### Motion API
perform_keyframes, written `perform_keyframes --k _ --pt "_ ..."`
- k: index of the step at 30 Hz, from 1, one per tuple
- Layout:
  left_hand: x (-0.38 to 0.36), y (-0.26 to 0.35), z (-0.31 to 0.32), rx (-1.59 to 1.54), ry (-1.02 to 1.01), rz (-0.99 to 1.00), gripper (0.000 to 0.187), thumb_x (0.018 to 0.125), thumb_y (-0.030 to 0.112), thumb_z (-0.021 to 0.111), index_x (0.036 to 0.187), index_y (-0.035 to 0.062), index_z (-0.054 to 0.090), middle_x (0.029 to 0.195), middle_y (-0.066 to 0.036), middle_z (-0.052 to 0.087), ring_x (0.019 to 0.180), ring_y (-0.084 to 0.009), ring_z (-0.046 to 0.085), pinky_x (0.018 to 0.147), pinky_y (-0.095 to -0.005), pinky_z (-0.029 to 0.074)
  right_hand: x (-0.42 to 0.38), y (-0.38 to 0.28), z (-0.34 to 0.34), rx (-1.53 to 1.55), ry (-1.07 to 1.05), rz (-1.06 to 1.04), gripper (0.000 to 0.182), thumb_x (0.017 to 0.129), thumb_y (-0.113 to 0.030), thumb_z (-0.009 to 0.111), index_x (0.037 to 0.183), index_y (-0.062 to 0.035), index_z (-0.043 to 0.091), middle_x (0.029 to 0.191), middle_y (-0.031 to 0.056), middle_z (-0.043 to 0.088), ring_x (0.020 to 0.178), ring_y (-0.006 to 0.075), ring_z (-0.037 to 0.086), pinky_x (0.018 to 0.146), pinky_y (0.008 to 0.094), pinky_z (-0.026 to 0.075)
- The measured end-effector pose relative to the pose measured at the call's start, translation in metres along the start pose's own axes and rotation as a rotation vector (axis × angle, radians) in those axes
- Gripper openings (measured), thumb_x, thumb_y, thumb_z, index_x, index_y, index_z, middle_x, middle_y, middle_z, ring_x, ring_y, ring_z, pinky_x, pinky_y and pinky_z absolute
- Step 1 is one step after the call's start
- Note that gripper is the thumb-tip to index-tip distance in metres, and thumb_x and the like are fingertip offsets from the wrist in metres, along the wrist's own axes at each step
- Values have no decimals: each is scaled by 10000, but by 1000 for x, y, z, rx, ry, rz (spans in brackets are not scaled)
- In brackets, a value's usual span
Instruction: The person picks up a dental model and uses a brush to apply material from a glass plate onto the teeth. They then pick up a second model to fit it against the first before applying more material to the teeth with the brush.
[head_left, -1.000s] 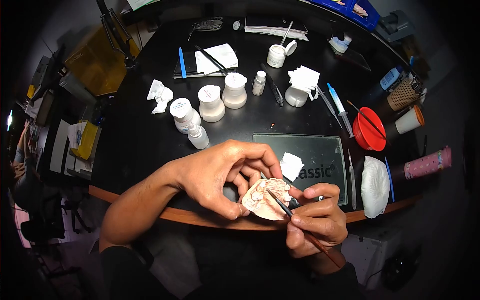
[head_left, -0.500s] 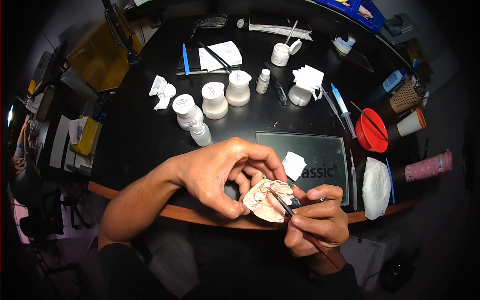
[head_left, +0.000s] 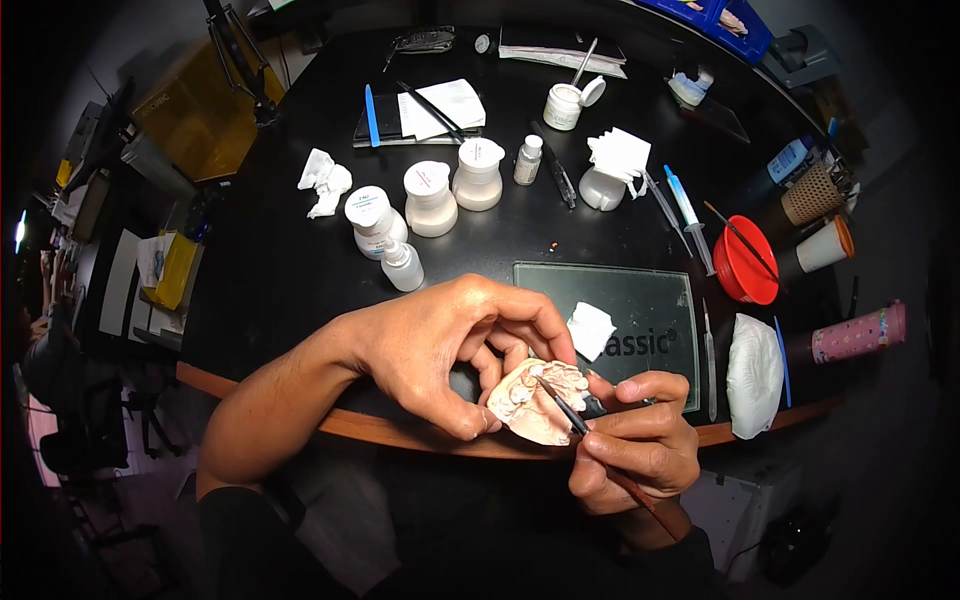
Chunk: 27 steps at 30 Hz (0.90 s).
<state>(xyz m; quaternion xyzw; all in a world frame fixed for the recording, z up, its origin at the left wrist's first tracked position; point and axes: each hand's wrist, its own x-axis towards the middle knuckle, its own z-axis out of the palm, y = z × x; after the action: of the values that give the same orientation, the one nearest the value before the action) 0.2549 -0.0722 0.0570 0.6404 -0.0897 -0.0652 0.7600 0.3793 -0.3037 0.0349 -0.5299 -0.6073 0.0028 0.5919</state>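
My left hand (head_left: 440,345) is closed around the edge of a plaster dental cast (head_left: 543,425), thumb on its near side and fingers behind it. The beige cast is tilted so its teeth and palate face me. Between the fingertips of my right hand (head_left: 640,440) is a thin brush (head_left: 577,420) with a dark front part and a reddish-brown handle. Its pointed tip rests at the teeth on the cast's left side. A short dark piece also shows by the right fingers. Under and beyond the hands lies a glass slab (head_left: 600,285) with a folded white tissue (head_left: 591,328) on it.
Lidded powder jars (head_left: 431,200) and a dropper bottle (head_left: 402,265) stand beyond my left hand. To the right are a red bowl (head_left: 735,275) with a brush across it, a syringe (head_left: 690,215), a white wad (head_left: 756,380) and a pink tumbler (head_left: 858,333). A wooden edge (head_left: 360,427) borders the table.
The view has shifted very slightly. Both hands, the cast and the brush keep nearly the same positions, with the brush tip still at the teeth.
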Motion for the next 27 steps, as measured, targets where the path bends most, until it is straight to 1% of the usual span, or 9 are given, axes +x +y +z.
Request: perform_keyframes --k 3,6,9,12,15,18,24,27 --pt "0 0 0 0 -4 3 632 700 -65 796 1284 -135 566 1158 -161 658 965 -117 671 796 -212 610 1 2 2 12 53 -24 272 736 49 798 962 -100 785 913 28 698 1036 251 607 866 384 691" --pt "0 -1 0 1 -4 3 629 702 -70 797 1284 -132 567 1173 -163 652 982 -120 675 801 -212 612 0 0 0 -9 -5 -16 178 851 -1 778 983 -110 730 932 40 676 1121 242 565 953 426 652" --pt "0 1 0 3 0 -5 620 704 -75 796 1279 -128 572 1182 -163 647 1002 -122 677 807 -212 613 1 3 3 2 52 -43 251 750 24 811 964 -104 786 908 28 695 1031 242 606 867 380 691" --pt "0 1 0 4 -12 -1 625 702 -77 796 1280 -124 563 1186 -165 646 1011 -124 678 808 -210 611 0 3 2 17 47 -51 251 751 30 800 966 -98 782 908 33 692 1045 244 601 861 394 693" --pt "0 2 1 -12 -2 -3 633 698 -81 789 1283 -119 550 1186 -167 644 1011 -125 679 804 -208 609 -2 4 1 34 61 -54 218 777 22 782 969 -79 770 894 44 689 1068 255 593 870 425 689" --pt "0 2 1 -10 -9 5 641 695 -84 780 1288 -116 538 1188 -169 641 1001 -123 677 800 -207 608 6 -5 -4 93 22 32 175 805 9 764 969 -53 755 864 63 685 1084 267 586 882 454 681" --pt "0 1 1 -26 -10 -4 633 700 -72 774 1288 -126 543 1182 -168 641 976 -113 664 807 -207 607 5 -1 -4 108 42 32 165 803 17 748 960 -29 726 831 90 685 1100 287 597 888 464 675" --pt "1 -2 -1 -44 -31 -9 640 704 -60 779 1295 -138 543 1180 -166 643 965 -109 657 807 -208 606 4 0 -9 140 12 40 178 795 28 756 959 -27 716 843 94 689 1096 291 608 888 453 678"
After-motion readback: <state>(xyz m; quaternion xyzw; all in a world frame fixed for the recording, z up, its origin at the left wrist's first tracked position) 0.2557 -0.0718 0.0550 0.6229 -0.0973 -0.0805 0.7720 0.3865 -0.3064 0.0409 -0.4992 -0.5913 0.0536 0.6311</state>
